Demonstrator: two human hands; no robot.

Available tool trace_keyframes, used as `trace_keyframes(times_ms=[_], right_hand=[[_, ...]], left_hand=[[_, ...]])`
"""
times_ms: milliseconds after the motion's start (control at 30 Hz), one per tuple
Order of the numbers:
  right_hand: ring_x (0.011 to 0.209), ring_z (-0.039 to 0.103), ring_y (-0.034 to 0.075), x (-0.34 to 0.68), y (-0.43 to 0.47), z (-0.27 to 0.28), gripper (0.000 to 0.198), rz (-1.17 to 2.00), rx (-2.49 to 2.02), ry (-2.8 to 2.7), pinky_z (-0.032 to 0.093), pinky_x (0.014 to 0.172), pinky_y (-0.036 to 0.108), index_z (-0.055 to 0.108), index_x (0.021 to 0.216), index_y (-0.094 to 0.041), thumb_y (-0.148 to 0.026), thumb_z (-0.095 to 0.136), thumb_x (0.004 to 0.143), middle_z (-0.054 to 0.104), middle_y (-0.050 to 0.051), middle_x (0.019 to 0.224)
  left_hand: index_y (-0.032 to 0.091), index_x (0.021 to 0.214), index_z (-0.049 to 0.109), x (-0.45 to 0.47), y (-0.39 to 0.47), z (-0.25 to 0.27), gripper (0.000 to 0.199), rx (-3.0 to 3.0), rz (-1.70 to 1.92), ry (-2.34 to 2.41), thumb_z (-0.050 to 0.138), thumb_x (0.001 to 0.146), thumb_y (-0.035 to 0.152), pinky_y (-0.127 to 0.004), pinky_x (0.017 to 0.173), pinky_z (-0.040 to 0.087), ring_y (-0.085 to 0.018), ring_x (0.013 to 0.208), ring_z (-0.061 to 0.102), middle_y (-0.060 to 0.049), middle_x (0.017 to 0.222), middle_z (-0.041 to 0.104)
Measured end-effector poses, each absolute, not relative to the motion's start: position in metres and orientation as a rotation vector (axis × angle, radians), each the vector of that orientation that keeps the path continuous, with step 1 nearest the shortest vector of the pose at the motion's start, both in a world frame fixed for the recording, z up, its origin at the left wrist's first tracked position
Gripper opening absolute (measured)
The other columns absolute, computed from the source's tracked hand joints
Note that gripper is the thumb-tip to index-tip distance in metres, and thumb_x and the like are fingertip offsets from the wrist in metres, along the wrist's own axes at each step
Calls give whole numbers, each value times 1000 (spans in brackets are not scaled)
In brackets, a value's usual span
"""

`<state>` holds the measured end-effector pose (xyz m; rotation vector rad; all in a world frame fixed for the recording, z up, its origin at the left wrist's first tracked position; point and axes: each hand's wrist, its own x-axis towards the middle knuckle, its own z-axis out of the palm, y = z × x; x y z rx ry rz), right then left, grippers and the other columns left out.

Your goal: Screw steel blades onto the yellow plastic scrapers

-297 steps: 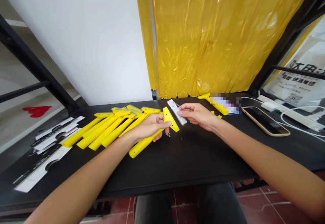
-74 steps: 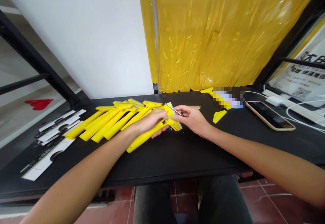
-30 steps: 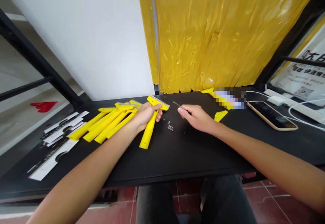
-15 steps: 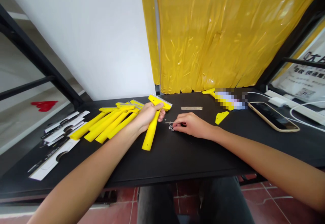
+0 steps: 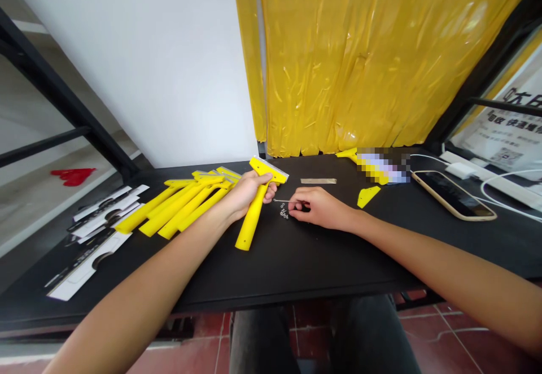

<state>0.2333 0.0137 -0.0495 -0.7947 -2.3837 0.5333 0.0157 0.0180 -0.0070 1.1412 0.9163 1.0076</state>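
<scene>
My left hand (image 5: pixel 250 192) is closed around a yellow scraper (image 5: pixel 251 221), its wide head with a metal edge turned away from me and its handle toward me. In my right hand (image 5: pixel 317 207) is a thin-shafted screwdriver (image 5: pixel 287 201), pinched with its shaft pointing left. The screwdriver's tip is at a tiny metal piece beside the scraper; whether they touch, I cannot tell. Several small metal screws or nuts (image 5: pixel 283 213) lie on the black table just under the shaft. A flat metal blade strip (image 5: pixel 318 181) lies behind my right hand.
Several yellow scrapers (image 5: pixel 169 210) lie to the left, beside black-and-white cards (image 5: pixel 91 266). On the right are a yellow plastic plate (image 5: pixel 368 196), a phone (image 5: pixel 455 193) and a white power strip (image 5: pixel 499 179) with cables. Yellow plastic sheeting (image 5: pixel 351 63) hangs behind the table (image 5: pixel 322 272).
The screwdriver's shaft has risen slightly, its tip now at the single tiny piece near the scraper. Both hands otherwise stay almost in place.
</scene>
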Motion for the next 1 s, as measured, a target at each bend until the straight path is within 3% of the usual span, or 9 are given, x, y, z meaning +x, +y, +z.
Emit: trace_keyframes(times_ms=[200,333,567,767,1000], right_hand=[[59,51,11,224,21,-57,24,622,-994,-2340,35,60,24,73,113,-23,-28,62,93,61,-4,66],[67,56,13,219,26,-57,18,540,-1032,-2376,35,62,25,76,105,-26,-26,64,91,67,-1,76],[64,55,12,219,26,-54,11,467,-1069,-2421,36,62,25,70,88,-21,-30,65,92,66,-1,73],[70,56,13,233,20,-46,12,249,-758,-2420,40,67,25,69,96,-21,-29,61,94,64,1,80],[77,61,16,246,13,-29,22,86,-766,-2188,45,69,28,73,102,-22,-33,55,99,68,6,88]], left_hand=[[11,76,57,14,23,-10,15,1152,1042,910,57,91,16,-24,46,39,-11,48,52,-7,68,61],[12,75,56,13,24,-9,15,1145,1068,899,57,90,14,-24,46,38,-11,48,51,-7,68,61],[12,76,56,12,23,-10,15,1174,1057,905,57,90,16,-24,47,41,-11,49,53,-8,67,63],[12,77,57,11,23,-10,14,1169,1013,898,58,89,16,-26,49,43,-12,50,55,-8,67,64],[12,71,57,21,6,-6,23,1218,823,805,66,88,24,-26,51,41,-13,51,56,-8,65,62]])
